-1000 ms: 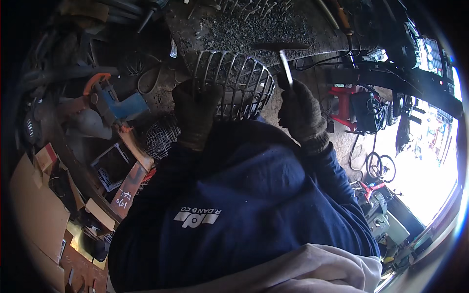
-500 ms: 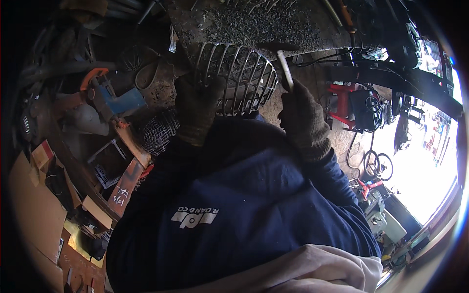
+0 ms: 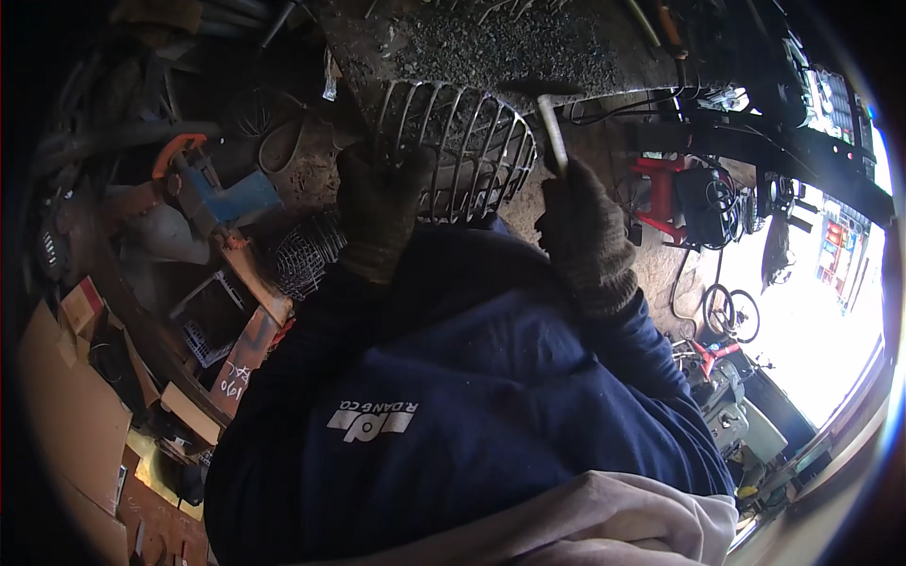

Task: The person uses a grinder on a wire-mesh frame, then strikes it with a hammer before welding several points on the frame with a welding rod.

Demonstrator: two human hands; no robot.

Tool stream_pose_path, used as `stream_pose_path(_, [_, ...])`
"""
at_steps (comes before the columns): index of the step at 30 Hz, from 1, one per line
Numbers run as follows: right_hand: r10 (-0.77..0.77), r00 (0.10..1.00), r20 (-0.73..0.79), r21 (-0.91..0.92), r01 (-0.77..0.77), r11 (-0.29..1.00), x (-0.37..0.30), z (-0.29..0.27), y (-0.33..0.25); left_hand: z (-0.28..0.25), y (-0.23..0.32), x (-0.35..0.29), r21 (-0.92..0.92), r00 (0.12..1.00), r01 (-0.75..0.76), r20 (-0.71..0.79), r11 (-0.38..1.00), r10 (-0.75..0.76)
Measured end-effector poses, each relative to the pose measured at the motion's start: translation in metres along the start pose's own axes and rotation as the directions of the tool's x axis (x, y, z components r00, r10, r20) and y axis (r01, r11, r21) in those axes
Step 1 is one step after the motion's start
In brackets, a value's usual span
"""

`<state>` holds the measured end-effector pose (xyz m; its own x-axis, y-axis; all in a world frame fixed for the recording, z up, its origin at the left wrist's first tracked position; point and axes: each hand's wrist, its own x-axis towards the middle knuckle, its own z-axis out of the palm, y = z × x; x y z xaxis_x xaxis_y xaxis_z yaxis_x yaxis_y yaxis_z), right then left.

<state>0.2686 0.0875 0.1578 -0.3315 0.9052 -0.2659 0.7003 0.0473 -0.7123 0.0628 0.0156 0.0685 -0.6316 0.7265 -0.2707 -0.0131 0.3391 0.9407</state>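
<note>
A curved cage of metal bars rests at the near edge of the workbench, its bars fanning out to the right. My left hand, in a dark knitted work glove, is closed around the cage's left side; the fingertips are partly lost in shadow. In my gloved right hand is a hammer with a pale handle and a long, narrow dark head. The fist wraps the handle's lower end. The hammer head lies just beyond the cage's upper right corner; whether it touches the bench edge I cannot tell.
Dark grit covers the bench top, with a tool with an orange handle at its far right. On the left stand a blue and orange clamp and a pile of wire cages. A red stand and bicycle are to the right.
Both hands keep their holds on the cage and the hammer. The view has shifted very slightly; nothing else visibly differs.
</note>
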Motion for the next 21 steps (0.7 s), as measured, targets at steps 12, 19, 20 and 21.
stream_pose_path(12, [-0.182, 0.983, -0.036, -0.197, 0.171, 0.965, 0.005, 0.0, 0.001, 0.0, -0.002, 0.003, 0.006, 0.998, 0.063, 0.019, 0.998, -0.063])
stream_pose_path(19, [-0.017, 0.999, 0.036, -0.093, 0.021, 0.995, 0.004, -0.006, -0.013, -0.003, 0.015, 0.001, 0.193, 0.999, 0.042, -0.021, 0.98, -0.039])
stream_pose_path(20, [0.075, 0.994, 0.082, -0.04, -0.072, 0.997, 0.004, -0.008, -0.019, -0.004, 0.014, 0.0, 0.136, 0.998, 0.058, 0.002, 0.989, -0.059])
stream_pose_path(21, [0.031, 0.998, 0.063, -0.056, -0.027, 0.998, 0.002, -0.008, -0.019, -0.004, 0.011, 0.0, 0.079, 0.997, 0.075, 0.025, 0.994, -0.078])
